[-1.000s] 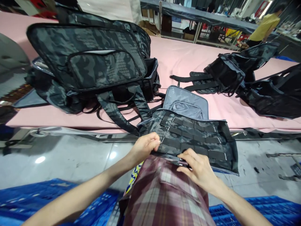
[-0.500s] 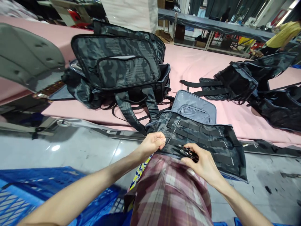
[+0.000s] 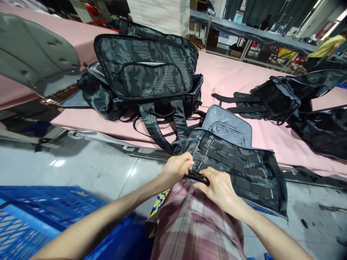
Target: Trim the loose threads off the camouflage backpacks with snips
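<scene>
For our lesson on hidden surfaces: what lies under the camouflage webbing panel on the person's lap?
Under the dark camouflage webbing panel, the plaid-clad lap shows at its near edge, where both hands grip. Its grey lining shows behind. Everything beneath its middle is covered.

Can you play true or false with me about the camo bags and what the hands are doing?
1. Both hands grip the camo panel on the lap. True: the left hand and right hand pinch the near edge of the camo panel.
2. The table cover is green. False: the table cover is pink.
3. A big camo bag sits on the table. True.
4. The crate by the left arm is red. False: the crate is blue.
</scene>
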The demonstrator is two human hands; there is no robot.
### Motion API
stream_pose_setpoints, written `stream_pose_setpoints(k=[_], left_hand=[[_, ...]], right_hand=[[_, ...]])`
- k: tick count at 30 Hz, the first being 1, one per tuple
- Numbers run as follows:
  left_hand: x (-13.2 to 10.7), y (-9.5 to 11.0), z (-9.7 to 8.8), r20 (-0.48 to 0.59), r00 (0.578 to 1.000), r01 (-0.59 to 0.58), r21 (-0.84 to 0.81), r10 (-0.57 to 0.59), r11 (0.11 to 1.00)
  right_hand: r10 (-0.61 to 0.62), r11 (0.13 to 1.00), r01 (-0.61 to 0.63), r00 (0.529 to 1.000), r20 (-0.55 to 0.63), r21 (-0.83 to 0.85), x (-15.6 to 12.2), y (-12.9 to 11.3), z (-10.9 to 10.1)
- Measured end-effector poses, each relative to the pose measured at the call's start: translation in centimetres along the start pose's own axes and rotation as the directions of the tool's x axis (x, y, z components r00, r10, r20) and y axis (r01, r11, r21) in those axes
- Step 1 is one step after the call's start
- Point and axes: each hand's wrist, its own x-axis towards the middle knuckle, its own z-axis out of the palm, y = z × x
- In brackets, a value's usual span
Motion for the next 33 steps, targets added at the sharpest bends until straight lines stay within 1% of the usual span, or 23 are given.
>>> stream_pose_setpoints(k=[2,3,5,7,8,11,13,15,16,17,18,19,20,21,22,23,24,25,26,27,29,31,33], left_hand=[[-0.3,-0.4,-0.4,0.03,0.999,-0.011,-0.026,0.012,1.0],[-0.6,-0.7,-0.7,0.039,0.998,-0.039,-0.021,0.04,0.999],[-1.3,-1.4,-1.2,0.069,0.987,-0.15,0.021,0.148,0.988],[-2.0,-2.0,-1.5,0.094,0.959,-0.275,0.077,0.268,0.958],[-2.3,-2.2,-1.5,0.095,0.946,-0.318,0.105,0.309,0.942],[-2.4,-2.2,-1.3,0.093,0.934,-0.357,0.195,0.345,0.913],[-2.1,-1.9,-1.3,0.143,0.927,-0.373,0.239,0.348,0.896],[-1.7,-1.5,-1.2,0.178,0.914,-0.401,0.276,0.364,0.873],[-1.6,-1.5,-1.1,0.171,0.909,-0.415,0.298,0.38,0.86],[-1.6,-1.7,-0.9,0.147,0.905,-0.424,0.326,0.398,0.845],[-1.6,-2.0,-0.6,0.109,0.9,-0.431,0.365,0.422,0.825],[-1.6,-2.5,-0.2,0.061,0.885,-0.444,0.408,0.461,0.798],[-1.7,-3.1,0.3,0.013,0.853,-0.471,0.448,0.521,0.76],[-1.7,-3.8,0.9,-0.033,0.803,-0.51,0.479,0.595,0.715],[-1.7,-4.5,1.5,-0.082,0.738,-0.552,0.5,0.67,0.668],[-1.8,-5.2,2.1,-0.133,0.669,-0.588,0.508,0.731,0.63],[-1.8,-5.6,2.6,-0.186,0.613,-0.611,0.504,0.768,0.61],[-1.8,-5.9,3.1,-0.242,0.58,-0.617,0.493,0.778,0.613],[-1.8,-6.0,3.5,-0.294,0.57,-0.604,0.482,0.767,0.634],[-1.8,-6.0,3.7,-0.343,0.574,-0.576,0.476,0.743,0.665],[-1.8,-5.5,4.0,-0.412,0.578,-0.524,0.474,0.704,0.708],[-1.9,-5.0,4.0,-0.455,0.566,-0.498,0.475,0.687,0.725],[-1.9,-4.6,3.9,-0.466,0.548,-0.504,0.48,0.695,0.719]], right_hand=[[-0.015,1.0,0.016,0.999,0.032,-0.015,0.2,-0.3,-0.1],[-0.021,1.0,0.021,0.999,0.037,-0.016,0.2,-0.4,-0.2],[-0.031,0.999,0.031,0.999,0.022,-0.012,0.3,-0.3,-0.2],[-0.057,0.998,0.057,0.998,-0.013,-0.006,0.2,-0.1,-0.1],[-0.074,0.997,0.074,0.997,-0.028,-0.006,0.2,0.0,0.0],[-0.113,0.994,0.112,0.993,-0.047,-0.02,-0.1,0.1,0.1],[-0.133,0.99,0.131,0.99,-0.046,-0.052,-0.3,0.1,0.3],[-0.17,0.98,0.16,0.982,-0.085,-0.119,-0.5,0.0,0.7],[-0.197,0.971,0.174,0.971,-0.135,-0.167,-0.5,0.0,1.0],[-0.238,0.956,0.193,0.95,-0.202,-0.22,-0.5,0.0,1.3],[-0.292,0.937,0.216,0.916,-0.277,-0.274,-0.5,0.1,1.7],[-0.353,0.914,0.242,0.87,-0.345,-0.325,-0.5,0.2,2.0],[-0.412,0.889,0.267,0.82,-0.397,-0.372,-0.5,0.4,2.4],[-0.463,0.865,0.288,0.775,-0.43,-0.411,-0.5,0.5,2.7],[-0.499,0.845,0.301,0.739,-0.452,-0.441,-0.5,0.7,3.0],[-0.522,0.832,0.307,0.715,-0.465,-0.461,-0.5,0.9,3.2],[-0.534,0.825,0.309,0.701,-0.473,-0.473,-0.5,1.1,3.5],[-0.542,0.82,0.314,0.693,-0.475,-0.478,-0.6,1.2,3.7],[-0.548,0.817,0.323,0.69,-0.472,-0.477,-0.6,1.4,3.8],[-0.554,0.815,0.337,0.691,-0.464,-0.471,-0.7,1.5,4.0],[-0.543,0.826,0.357,0.712,-0.445,-0.436,-0.9,1.6,3.9],[-0.475,0.876,0.357,0.759,-0.446,-0.326,-1.0,1.6,3.4],[-0.348,0.936,0.336,0.835,-0.427,-0.106,-0.6,1.5,2.5]])
